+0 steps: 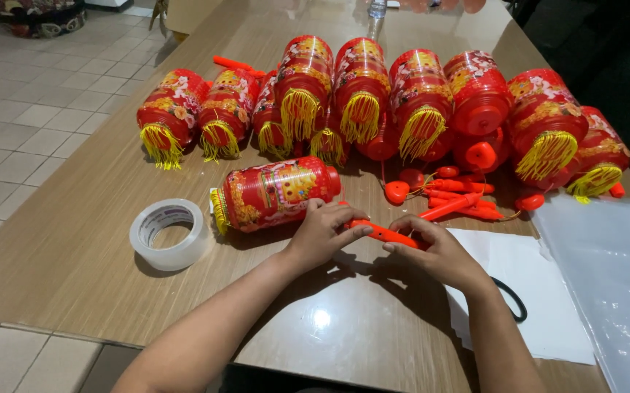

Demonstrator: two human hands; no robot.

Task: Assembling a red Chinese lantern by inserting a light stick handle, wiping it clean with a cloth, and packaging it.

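Head view, lower centre of the frame: we see both hands meeting on an orange stick [384, 233] that lies low over the wooden table [67, 255].
Left hand [322, 236]: fingers pinch the stick's left end, just beside the lone lantern [275, 193] lying on its side.
Right hand [439, 251]: fingers close on the stick's right end, above the white paper [541, 298].
Left of centre: tape roll [169, 233].
Upper half: we count a row of red lanterns [362, 87] with yellow tassels.
Right of centre: loose orange sticks [461, 196].
Lower right: clear plastic sheets [610, 276].
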